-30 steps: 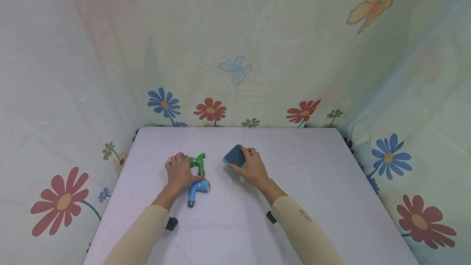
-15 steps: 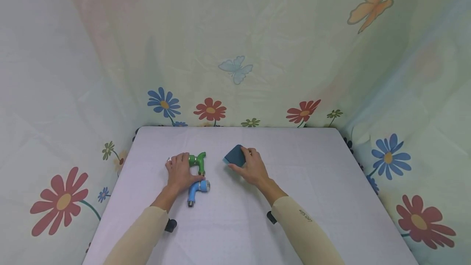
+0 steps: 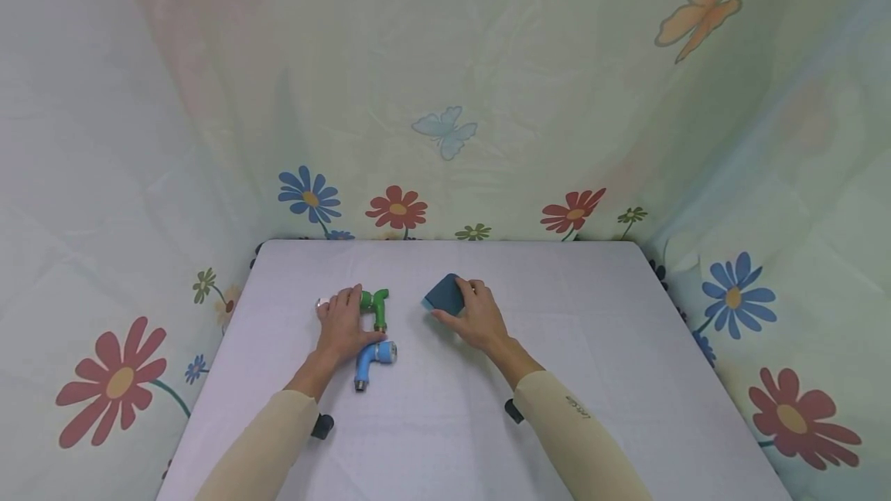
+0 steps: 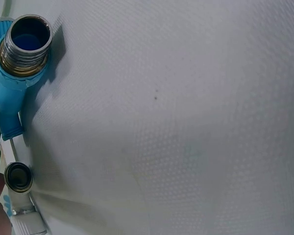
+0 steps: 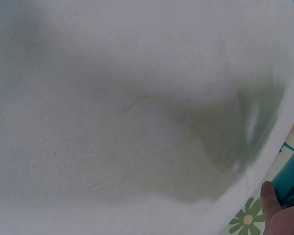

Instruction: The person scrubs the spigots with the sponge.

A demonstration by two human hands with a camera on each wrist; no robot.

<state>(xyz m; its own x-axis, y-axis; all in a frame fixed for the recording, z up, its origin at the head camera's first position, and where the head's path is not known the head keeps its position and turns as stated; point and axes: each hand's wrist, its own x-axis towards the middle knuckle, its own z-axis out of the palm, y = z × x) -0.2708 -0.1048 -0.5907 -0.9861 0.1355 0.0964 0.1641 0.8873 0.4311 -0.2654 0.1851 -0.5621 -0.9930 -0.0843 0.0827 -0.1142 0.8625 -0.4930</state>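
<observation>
My left hand (image 3: pixel 339 328) lies over a white tap (image 3: pixel 322 303), whose end shows left of the fingers. Its index fingertip is at the green tap (image 3: pixel 380 306); the thumb stretches right, between the green tap and a blue tap (image 3: pixel 365 368). In the left wrist view, the blue tap's threaded metal end (image 4: pixel 25 49) faces the camera, and the white tap's collar (image 4: pixel 27 223) is beside the fingers. My right hand (image 3: pixel 482 322) pinches a flat-sided dark teal block (image 3: pixel 444 294) between thumb and fingers. The right wrist view catches only a corner of this teal block (image 5: pixel 290 174).
A white-covered table (image 3: pixel 599 315) spreads under both hands, its back edge meeting a curtain (image 3: pixel 515 83) printed with flowers and butterflies. The curtain also hangs along both sides. Dark camera mounts sit at both wrists.
My left hand has shifted slightly right, showing more of the white tap's end and covering a little more of the green tap. The right hand and the teal block stay put.
</observation>
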